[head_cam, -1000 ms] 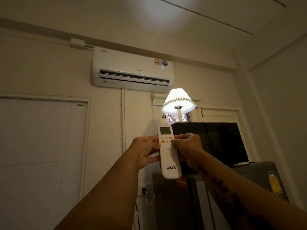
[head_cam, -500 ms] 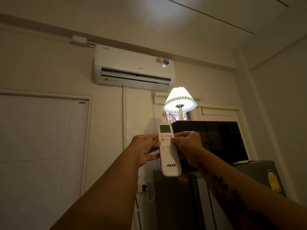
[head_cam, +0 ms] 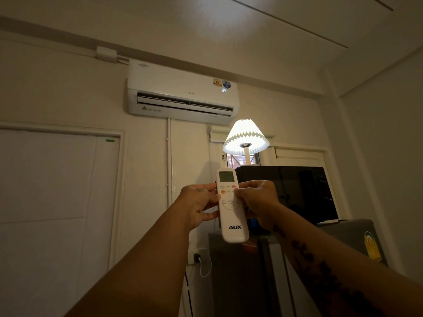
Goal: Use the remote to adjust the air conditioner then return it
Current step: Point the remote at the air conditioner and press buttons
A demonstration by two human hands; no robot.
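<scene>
A white AUX remote [head_cam: 231, 216] stands upright in front of me, screen at the top, pointed toward the wall. My left hand [head_cam: 198, 203] grips its left edge. My right hand [head_cam: 258, 202] holds the right edge, thumb resting on the buttons below the screen. High on the wall hangs the white air conditioner [head_cam: 182, 91]; a lit "24" shows on its right side and its louver slot is dark and partly open.
A lit pleated lamp [head_cam: 246, 139] stands on a black microwave [head_cam: 286, 191], which sits on a grey fridge [head_cam: 240, 271]. A white door [head_cam: 52, 202] fills the left wall. A charger and cable [head_cam: 199, 259] hang from a low socket.
The "24" display lit up on the air conditioner after the earliest frame and its louver opened a little. Both hands stay on the remote; the view tilted slightly up.
</scene>
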